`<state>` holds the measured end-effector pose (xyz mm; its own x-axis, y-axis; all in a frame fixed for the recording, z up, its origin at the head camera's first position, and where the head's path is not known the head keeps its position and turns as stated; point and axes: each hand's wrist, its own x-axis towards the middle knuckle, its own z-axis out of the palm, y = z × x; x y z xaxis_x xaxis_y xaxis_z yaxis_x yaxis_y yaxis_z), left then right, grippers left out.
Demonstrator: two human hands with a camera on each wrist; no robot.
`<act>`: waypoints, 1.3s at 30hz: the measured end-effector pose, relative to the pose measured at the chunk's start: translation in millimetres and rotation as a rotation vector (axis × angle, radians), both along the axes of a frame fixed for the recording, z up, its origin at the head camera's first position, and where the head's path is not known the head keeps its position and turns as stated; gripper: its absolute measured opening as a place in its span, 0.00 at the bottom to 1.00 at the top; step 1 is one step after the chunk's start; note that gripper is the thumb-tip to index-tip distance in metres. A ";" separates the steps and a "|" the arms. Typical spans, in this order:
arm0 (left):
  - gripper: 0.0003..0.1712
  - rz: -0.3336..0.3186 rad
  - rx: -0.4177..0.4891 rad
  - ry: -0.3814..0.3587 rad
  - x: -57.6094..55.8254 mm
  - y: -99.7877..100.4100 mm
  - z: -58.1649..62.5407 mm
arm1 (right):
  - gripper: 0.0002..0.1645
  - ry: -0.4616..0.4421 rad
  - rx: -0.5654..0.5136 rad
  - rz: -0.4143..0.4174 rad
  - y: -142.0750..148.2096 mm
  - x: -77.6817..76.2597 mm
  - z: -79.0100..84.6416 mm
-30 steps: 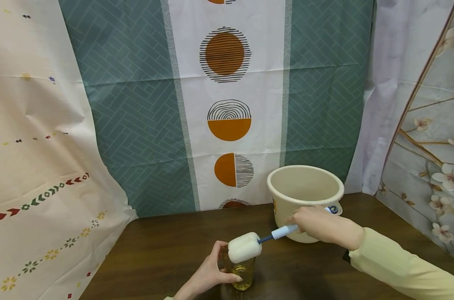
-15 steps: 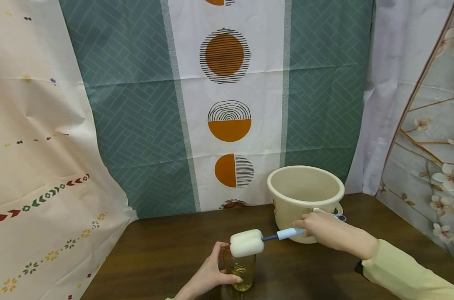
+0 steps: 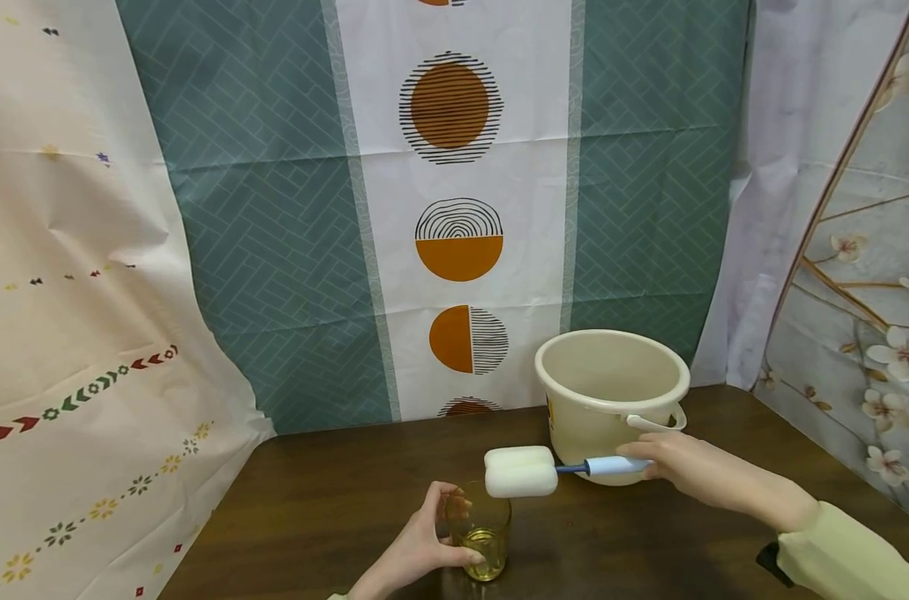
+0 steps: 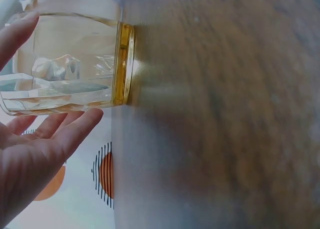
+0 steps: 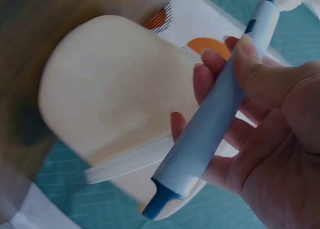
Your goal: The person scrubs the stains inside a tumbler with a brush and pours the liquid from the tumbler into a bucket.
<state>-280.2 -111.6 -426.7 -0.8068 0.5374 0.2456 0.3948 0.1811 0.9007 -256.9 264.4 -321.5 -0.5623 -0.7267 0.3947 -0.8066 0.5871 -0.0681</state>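
Observation:
My left hand (image 3: pixel 418 546) grips a yellowish clear glass (image 3: pixel 490 521) near the table's front edge, thumb on one side and fingers on the other. The left wrist view shows the glass (image 4: pixel 75 59) with its thick amber base against the wood. My right hand (image 3: pixel 697 468) holds a sponge bottle brush (image 3: pixel 520 472) by its light blue handle. Its white foam head hangs level, above and slightly right of the glass rim. In the right wrist view, thumb and fingers wrap round the brush handle (image 5: pixel 207 119).
A cream bucket (image 3: pixel 570 392) with a white carrying handle (image 3: pixel 652 423) stands at the back right, just behind the brush. The dark wooden table (image 3: pixel 334 483) reaches back to a patterned cloth (image 3: pixel 454 179). Floral fabric (image 3: pixel 866 333) hangs on the right.
My right hand has moved to the right with the brush, turning it from slanted to level. The foam head has risen away from the glass rim. The left hand and glass stay in place.

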 end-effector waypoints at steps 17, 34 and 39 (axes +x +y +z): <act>0.41 -0.010 0.010 -0.023 -0.1 0.6 0.7 | 0.28 0.081 -0.151 0.064 82.7 11.3 -48.6; 0.41 0.014 -0.007 -0.032 1.0 -0.7 -0.5 | 0.21 -0.197 -0.124 0.012 141.2 21.4 -90.1; 0.41 0.014 -0.009 -0.013 1.5 -0.1 0.0 | 0.25 -0.213 -0.124 0.035 144.3 19.1 -97.6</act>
<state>-278.6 -111.7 -426.7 -0.8174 0.5279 0.2304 0.3808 0.1951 0.9038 -237.8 408.7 -419.0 -0.6180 -0.7005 0.3569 -0.7858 0.5361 -0.3084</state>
